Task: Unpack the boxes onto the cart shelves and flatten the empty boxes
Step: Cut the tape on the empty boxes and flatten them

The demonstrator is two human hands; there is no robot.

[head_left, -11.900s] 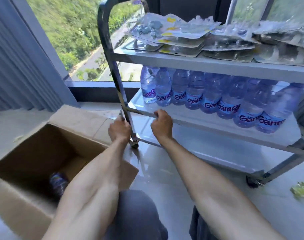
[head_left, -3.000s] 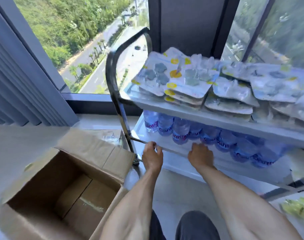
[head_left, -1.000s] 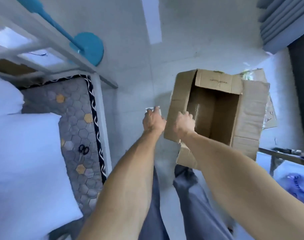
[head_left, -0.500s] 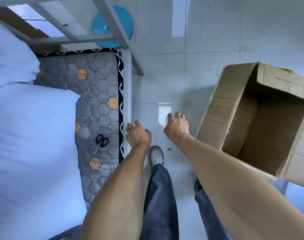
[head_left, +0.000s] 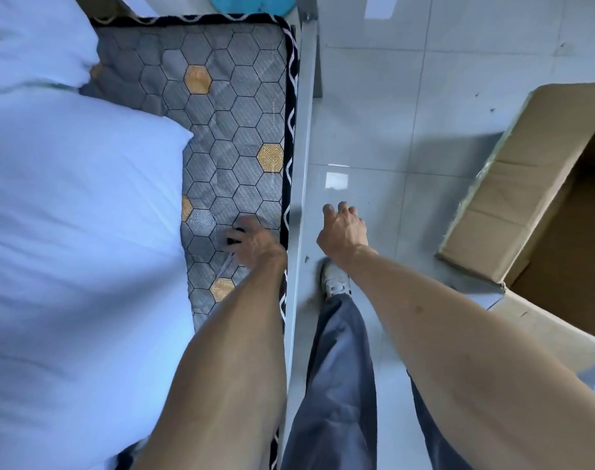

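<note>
The cardboard box (head_left: 540,184) lies open on the tiled floor (head_left: 408,96), well to the right of the bed rail (head_left: 301,164) and apart from both hands; the right hand (head_left: 342,228) hangs over the floor between rail and box, fingers loosely curled, holding nothing; the left hand (head_left: 252,244) reaches down onto the hexagon-patterned mattress (head_left: 228,130) left of the rail, fingers curled over dark scissors (head_left: 233,240), though whether they grip them I cannot tell.

Left hand (head_left: 255,244) on scissors (head_left: 236,234)
</note>
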